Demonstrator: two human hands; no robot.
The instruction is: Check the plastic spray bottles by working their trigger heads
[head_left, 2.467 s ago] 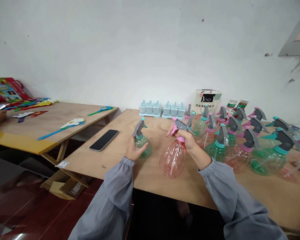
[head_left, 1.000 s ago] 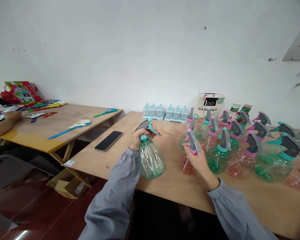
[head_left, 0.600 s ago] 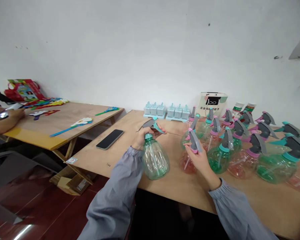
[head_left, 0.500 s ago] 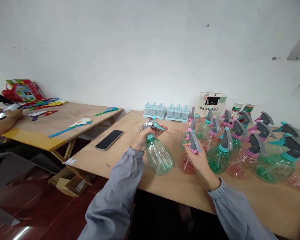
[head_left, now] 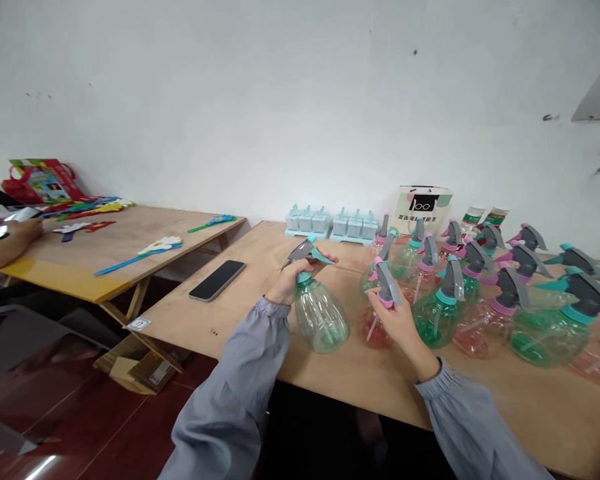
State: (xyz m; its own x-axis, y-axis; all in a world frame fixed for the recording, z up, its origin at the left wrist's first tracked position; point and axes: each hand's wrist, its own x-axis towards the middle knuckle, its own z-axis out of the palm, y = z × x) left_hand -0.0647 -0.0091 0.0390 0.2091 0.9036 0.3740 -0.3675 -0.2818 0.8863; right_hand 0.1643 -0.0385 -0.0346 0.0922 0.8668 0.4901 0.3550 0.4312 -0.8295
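My left hand is closed round the neck of a clear green spray bottle with a grey and teal trigger head, tilted a little. To its right, my right hand grips the grey and pink head of a pink spray bottle, which stands on the table. A green spray bottle stands just right of that hand, and a pink one beyond it.
Several more spray bottles fill the right side, among them a green one. Two pale blue popsicle moulds and a paper bag stand by the wall. A phone lies at left. Another person's hands hold something over a second table.
The green bottle in my left hand has shifted slightly right and down. My right hand stays on the pink bottle's head.
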